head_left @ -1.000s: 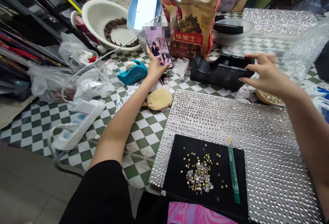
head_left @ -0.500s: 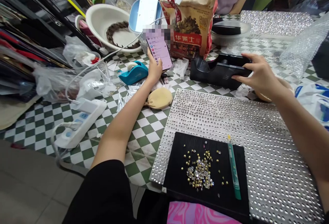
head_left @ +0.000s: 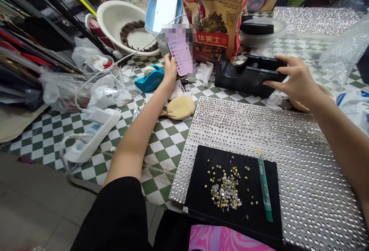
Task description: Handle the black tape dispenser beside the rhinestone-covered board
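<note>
My left hand reaches far forward and grips a phone that stands tilted up, its screen lit with a list. My right hand is closed on the right end of a big black tape dispenser on the checkered table. Nearer to me lies a sheet studded with rhinestones. On it sits a black tray with a small heap of loose rhinestones and a green pen-like tool.
A teal tape dispenser, a tan pouch and a white power strip lie left of the sheet. A printed paper bag, white basin and clear bowl stand behind. Shelves crowd the left; bubble wrap is far right.
The phone screen went from photos to a list. My left hand lifted the phone a little higher. My right hand stays on the black dispenser, shifted slightly.
</note>
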### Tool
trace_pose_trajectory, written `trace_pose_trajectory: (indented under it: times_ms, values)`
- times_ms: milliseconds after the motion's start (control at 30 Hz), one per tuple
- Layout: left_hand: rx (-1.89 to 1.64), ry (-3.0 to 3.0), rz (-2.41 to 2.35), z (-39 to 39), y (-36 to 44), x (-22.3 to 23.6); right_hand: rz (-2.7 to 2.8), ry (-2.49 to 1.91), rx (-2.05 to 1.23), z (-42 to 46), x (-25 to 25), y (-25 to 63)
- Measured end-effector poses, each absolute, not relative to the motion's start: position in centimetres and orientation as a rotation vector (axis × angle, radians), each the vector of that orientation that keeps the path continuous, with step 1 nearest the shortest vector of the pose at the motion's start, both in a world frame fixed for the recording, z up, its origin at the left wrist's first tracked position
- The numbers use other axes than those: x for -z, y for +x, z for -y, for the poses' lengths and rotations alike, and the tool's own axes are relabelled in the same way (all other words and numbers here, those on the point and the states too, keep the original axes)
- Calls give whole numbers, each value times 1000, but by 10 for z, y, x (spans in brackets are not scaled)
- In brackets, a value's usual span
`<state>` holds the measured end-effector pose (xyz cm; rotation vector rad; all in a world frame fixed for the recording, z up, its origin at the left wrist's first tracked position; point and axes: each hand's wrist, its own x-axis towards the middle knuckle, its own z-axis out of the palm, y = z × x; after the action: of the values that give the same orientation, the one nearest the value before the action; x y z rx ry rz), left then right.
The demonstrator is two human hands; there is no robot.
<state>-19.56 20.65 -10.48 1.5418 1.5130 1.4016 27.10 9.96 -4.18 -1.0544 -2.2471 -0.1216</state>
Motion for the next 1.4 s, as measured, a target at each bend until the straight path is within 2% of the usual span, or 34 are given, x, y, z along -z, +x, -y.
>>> trace_pose_trajectory:
  times_ms: [400, 733, 1067, 1400]
  values:
    - [-1574, 1185, -1388, -197, -189, 95, 2299, -1119, 126, -102, 42, 274]
    - [-1474, 1275, -1398, -210, -198, 99, 2356, -1233, 183, -80, 30, 263]
    - [-1409, 1390, -1404, -200, -193, 93, 2531, -1234, 457, -58, 14, 253]
    - [-1437, 1385, -1406, -212, -199, 102, 2577, -1161, 349, -58, 11, 259]
